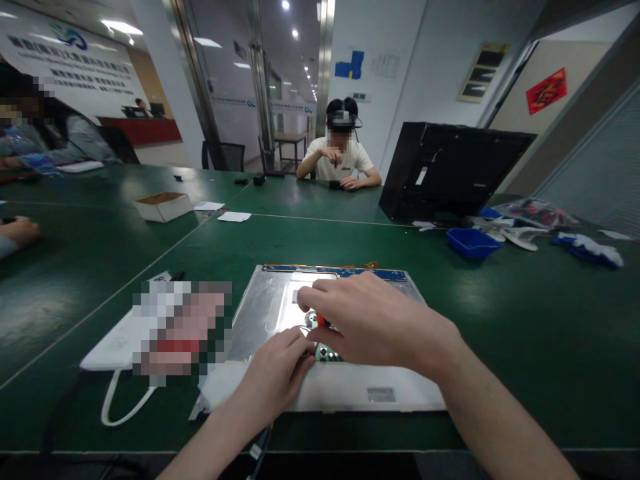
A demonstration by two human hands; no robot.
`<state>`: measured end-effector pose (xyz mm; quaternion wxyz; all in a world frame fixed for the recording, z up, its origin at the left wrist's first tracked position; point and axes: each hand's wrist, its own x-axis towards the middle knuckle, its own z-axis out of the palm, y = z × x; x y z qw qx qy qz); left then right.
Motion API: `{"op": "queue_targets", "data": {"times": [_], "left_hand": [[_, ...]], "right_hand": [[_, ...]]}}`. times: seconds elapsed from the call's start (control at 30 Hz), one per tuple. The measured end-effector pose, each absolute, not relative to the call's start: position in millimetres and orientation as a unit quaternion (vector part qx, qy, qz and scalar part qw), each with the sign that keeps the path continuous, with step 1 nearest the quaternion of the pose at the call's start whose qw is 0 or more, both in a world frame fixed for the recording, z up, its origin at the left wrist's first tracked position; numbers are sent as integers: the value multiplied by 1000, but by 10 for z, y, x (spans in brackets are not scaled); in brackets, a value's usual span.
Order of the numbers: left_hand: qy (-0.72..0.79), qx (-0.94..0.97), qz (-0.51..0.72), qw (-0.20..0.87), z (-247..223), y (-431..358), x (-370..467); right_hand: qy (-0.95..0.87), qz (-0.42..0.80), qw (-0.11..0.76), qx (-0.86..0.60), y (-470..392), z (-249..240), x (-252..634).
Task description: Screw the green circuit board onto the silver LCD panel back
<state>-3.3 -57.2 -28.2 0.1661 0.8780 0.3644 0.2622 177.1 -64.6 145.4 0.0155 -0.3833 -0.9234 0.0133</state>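
A flat display panel (250, 320) lies back side up in front of me, silver metal with a white lower strip. A blue circuit strip (390, 274) runs along its far edge. On its middle sits a small green circuit board (329, 354), partly under my hands. My right hand (370, 320) arches over the board, fingers closed on an orange-handled tool (321, 321); most of the tool is hidden. My left hand (280, 367) is closed, its fingertips pinching at the board's left edge beside a thin cable.
White device (107, 340) with a looped cord and a blurred pinkish item (185, 333) lie left. Beyond are an open box (163, 207), papers (234, 217), a black monitor (450, 170) and a blue tray (473, 243). A person (345, 150) sits opposite; others sit left.
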Motion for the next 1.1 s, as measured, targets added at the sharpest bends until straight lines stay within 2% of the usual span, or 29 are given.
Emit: {"op": "queue_targets", "data": {"times": [1.1], "left_hand": [[358, 884, 259, 154, -249, -567, -25]], "right_hand": [[-929, -5, 7, -371, -659, 1473, 1765]]}}
